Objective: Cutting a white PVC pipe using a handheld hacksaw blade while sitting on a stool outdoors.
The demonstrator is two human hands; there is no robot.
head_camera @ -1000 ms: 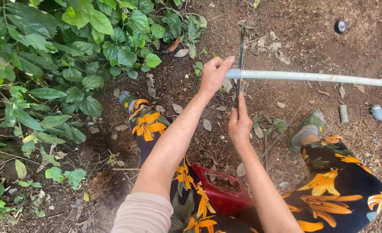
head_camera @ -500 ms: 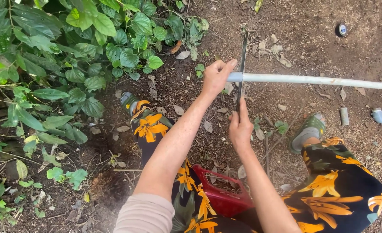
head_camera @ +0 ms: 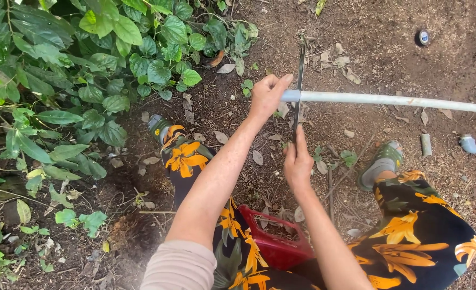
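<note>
Left hand (head_camera: pixel 267 95) grips the end of a grey pipe (head_camera: pixel 388 100) held above the soil; right hand (head_camera: pixel 298 164) clasps a saw blade (head_camera: pixel 300 80) crossing it. Steady strokes, square to the pipe, would likely cut cleanest.

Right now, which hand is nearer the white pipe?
Left. The left hand grips the end of the pipe; the right hand is below it, apart from it, holding the saw blade.

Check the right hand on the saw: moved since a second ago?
Yes, slightly. The right hand on the saw blade has drawn back toward the body, away from the white pipe held by the left hand.
</note>
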